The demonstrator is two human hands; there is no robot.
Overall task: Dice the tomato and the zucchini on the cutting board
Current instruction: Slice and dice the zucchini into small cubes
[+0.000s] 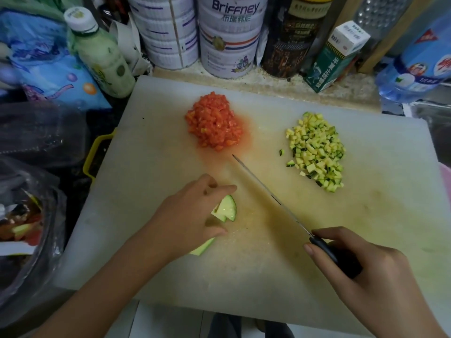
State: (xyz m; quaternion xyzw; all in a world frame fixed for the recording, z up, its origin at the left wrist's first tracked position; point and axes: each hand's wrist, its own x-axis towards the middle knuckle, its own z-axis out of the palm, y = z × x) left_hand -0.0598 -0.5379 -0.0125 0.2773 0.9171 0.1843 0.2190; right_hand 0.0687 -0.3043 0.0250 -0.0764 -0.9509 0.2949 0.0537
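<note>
Tomato (pixel 214 121): diced, heaped at cutting board (pixel 146 142) far middle; done, I judge.
Zucchini dice (pixel 317 152): board's far right.
Zucchini slices (pixel 227 208): uncut, board's near left; my left hand (pixel 192 215) curls over them.
Right hand (pixel 366 272): wrapped round knife (pixel 268 193) handle.

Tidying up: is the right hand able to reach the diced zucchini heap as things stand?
Probably yes: the diced zucchini lies on bare cutting board beyond the right hand, nothing between, though that hand holds the knife.
</note>
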